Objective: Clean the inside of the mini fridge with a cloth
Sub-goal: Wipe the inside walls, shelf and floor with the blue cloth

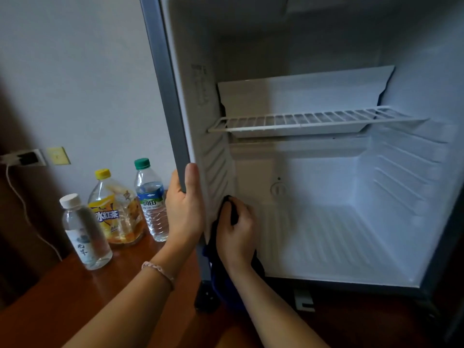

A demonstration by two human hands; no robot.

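My left hand (184, 209) grips the fridge edge (175, 136) to steady it; my right hand (237, 232) bunches the dark cloth (229, 209), seemingly against the ribbed left wall (217, 169).

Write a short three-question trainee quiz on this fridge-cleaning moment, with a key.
1. True or false: the wire shelf has been taken out of the fridge.
2. Which hand holds the dark cloth? A) left hand B) right hand
3. Fill in: ___ bottles stand on the wooden surface left of the fridge.

Key:
1. False, it sits in place inside.
2. B; the left hand grips the fridge's front edge.
3. Three.
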